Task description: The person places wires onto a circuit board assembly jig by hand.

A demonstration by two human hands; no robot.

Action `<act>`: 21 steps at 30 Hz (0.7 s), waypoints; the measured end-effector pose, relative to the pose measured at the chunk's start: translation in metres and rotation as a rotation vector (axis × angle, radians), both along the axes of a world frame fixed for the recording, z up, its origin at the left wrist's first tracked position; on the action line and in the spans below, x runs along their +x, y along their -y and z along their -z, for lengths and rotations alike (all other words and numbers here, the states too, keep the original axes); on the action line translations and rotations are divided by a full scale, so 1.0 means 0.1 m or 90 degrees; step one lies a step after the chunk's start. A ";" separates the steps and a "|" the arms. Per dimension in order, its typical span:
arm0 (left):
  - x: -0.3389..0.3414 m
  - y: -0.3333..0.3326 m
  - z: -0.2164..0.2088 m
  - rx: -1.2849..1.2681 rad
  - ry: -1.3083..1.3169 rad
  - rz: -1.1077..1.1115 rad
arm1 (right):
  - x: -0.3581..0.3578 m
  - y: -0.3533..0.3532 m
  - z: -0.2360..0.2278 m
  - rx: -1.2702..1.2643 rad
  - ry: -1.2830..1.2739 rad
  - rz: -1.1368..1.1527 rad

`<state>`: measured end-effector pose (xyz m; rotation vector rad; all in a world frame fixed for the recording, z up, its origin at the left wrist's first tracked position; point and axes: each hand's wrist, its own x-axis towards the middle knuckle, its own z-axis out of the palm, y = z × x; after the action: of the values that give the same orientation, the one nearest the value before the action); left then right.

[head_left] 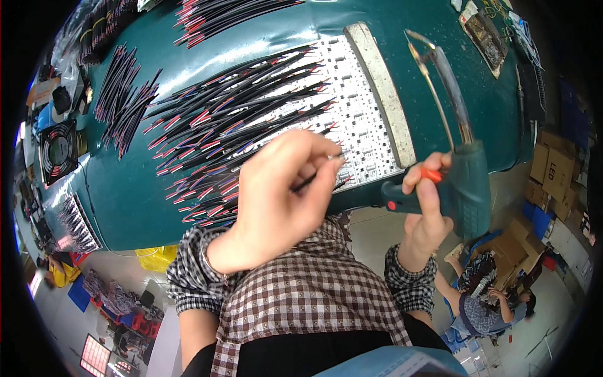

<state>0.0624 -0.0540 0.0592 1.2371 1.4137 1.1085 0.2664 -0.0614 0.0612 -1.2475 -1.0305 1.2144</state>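
Note:
My left hand (pixel 273 198) is closed in a pinch on a thin black cable (pixel 304 183), most of which its fingers hide. It hovers over the near edge of a white circuit board panel (pixel 361 135) dotted with small parts. Many black cables (pixel 220 116) with red, white and blue wire ends lie in rows across the panel's left side. Off the panel's right side, my right hand (pixel 424 210) is wrapped round the handle of a green soldering gun (pixel 471 188), thumb near its orange trigger. The gun's metal tip and thin feed tube point away from me.
A pale, speckled bar (pixel 382 94) runs along the panel's right edge. More cable bundles (pixel 125 100) lie left and at the back of the green table (pixel 276 28). A dirty tray (pixel 485 41) sits far right, a fan (pixel 59 149) far left. Cardboard boxes (pixel 553 166) and a seated person (pixel 483 308) are to the right.

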 end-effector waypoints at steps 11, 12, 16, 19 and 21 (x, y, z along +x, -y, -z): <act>0.04 -0.29 0.43 0.037 -0.161 0.015 | 0.49 0.51 -0.03 -0.075 0.098 -0.086; 0.04 -0.29 0.43 0.049 -0.174 0.019 | 0.50 0.55 -0.04 -0.078 0.097 -0.086; 0.04 -0.28 0.43 0.071 -0.191 0.022 | 0.54 0.63 0.00 -0.153 0.014 -0.126; 0.05 -0.27 0.45 0.101 -0.211 0.014 | 0.44 0.64 -0.01 -0.148 0.085 -0.106; 0.07 -0.26 0.46 0.096 -0.208 0.016 | 0.45 0.69 0.04 -0.133 0.107 -0.106</act>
<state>0.0689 -0.0277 0.0134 1.5964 1.5708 1.0449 0.3118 -0.1300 0.0569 -1.4690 -1.1715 1.3902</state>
